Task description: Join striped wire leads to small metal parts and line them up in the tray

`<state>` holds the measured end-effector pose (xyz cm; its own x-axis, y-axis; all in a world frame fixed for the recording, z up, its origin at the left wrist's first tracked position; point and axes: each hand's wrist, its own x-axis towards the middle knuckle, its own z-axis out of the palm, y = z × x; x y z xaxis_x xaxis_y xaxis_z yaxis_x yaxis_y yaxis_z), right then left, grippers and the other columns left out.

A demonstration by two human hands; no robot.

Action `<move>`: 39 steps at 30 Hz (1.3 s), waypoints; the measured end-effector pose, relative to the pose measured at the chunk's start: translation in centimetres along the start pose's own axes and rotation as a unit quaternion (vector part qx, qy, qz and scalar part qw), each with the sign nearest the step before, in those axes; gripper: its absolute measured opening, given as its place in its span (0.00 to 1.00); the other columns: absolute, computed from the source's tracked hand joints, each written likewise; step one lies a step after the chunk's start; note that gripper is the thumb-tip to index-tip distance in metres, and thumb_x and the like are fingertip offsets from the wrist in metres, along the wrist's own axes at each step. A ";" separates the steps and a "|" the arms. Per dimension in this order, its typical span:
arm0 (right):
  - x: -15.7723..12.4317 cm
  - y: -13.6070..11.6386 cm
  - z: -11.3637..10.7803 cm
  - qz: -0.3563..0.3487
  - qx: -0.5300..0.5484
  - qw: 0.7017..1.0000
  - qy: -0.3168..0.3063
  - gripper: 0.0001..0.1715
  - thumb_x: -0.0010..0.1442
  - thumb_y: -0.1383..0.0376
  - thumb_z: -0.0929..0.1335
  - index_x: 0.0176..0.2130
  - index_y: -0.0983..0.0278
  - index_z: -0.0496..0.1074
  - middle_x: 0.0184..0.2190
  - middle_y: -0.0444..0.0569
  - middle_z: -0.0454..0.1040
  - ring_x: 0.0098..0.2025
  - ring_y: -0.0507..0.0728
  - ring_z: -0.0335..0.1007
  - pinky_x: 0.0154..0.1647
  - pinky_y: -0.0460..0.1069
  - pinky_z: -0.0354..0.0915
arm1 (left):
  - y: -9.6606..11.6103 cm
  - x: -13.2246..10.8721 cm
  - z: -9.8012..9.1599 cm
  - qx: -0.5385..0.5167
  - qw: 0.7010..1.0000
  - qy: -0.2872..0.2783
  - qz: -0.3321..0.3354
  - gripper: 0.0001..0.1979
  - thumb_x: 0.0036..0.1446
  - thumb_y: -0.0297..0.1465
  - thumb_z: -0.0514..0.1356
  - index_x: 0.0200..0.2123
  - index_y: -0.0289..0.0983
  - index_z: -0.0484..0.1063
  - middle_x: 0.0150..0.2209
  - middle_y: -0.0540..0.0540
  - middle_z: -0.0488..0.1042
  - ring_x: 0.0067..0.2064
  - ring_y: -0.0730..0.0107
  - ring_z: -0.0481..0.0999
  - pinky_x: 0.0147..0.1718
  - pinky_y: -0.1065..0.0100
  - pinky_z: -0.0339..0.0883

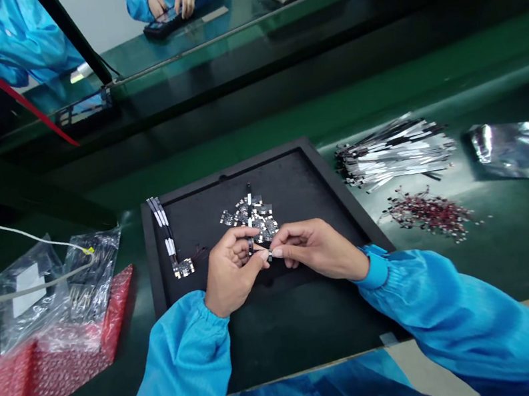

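My left hand point(232, 269) and my right hand point(314, 250) meet over a black tray point(287, 181), fingertips pinched together on one small dark part point(268, 256). Just beyond the fingers lies a heap of several small black-and-white circuit parts point(250, 216). At the tray's left side lie a few white-and-black strips point(161, 218) in a row, with another small circuit part point(183, 268) at their near end. Both arms wear blue sleeves.
Right of the tray lie a bundle of silvery strips point(395, 152), a scatter of small red parts point(428, 212) and a silver foil bag point(515, 150). At left are clear bags point(54, 277) on red bubble wrap point(44, 370) and a white cable point(6, 231). Across the belt, two people in blue work.
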<state>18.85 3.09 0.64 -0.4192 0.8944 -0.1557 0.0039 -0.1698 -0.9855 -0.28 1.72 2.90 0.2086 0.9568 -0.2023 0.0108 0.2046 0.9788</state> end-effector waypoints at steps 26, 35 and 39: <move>-0.6 0.3 0.4 -0.136 -0.132 0.974 0.122 0.13 0.65 0.57 0.70 0.42 0.63 0.77 0.41 0.52 0.73 0.28 0.51 0.68 0.24 0.47 0.70 | 1.4 -3.4 -9.4 0.167 0.963 0.206 -0.038 0.25 0.51 0.33 0.70 0.51 0.32 0.73 0.63 0.32 0.64 0.29 0.74 0.81 0.31 0.68 0.78; -0.5 0.4 0.4 -0.133 -0.123 0.976 0.119 0.12 0.65 0.57 0.70 0.41 0.63 0.77 0.41 0.52 0.74 0.28 0.52 0.67 0.25 0.48 0.69 | 0.5 -3.8 -9.4 0.279 0.930 0.237 -0.019 0.24 0.54 0.38 0.67 0.53 0.35 0.72 0.63 0.35 0.64 0.24 0.76 0.78 0.23 0.68 0.75; -0.5 0.2 0.4 -0.174 -0.107 0.969 0.142 0.07 0.63 0.64 0.69 0.41 0.62 0.76 0.43 0.52 0.71 0.33 0.54 0.69 0.28 0.49 0.68 | 1.1 -4.1 -9.7 0.466 0.846 0.256 0.025 0.22 0.56 0.39 0.66 0.52 0.38 0.75 0.58 0.38 0.68 0.29 0.70 0.78 0.36 0.60 0.76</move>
<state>18.74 2.44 0.51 -0.1627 0.9651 0.2052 0.1081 0.2242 -0.9685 -10.59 0.01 4.53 -0.2166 0.9724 0.0864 0.8315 0.1374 0.5382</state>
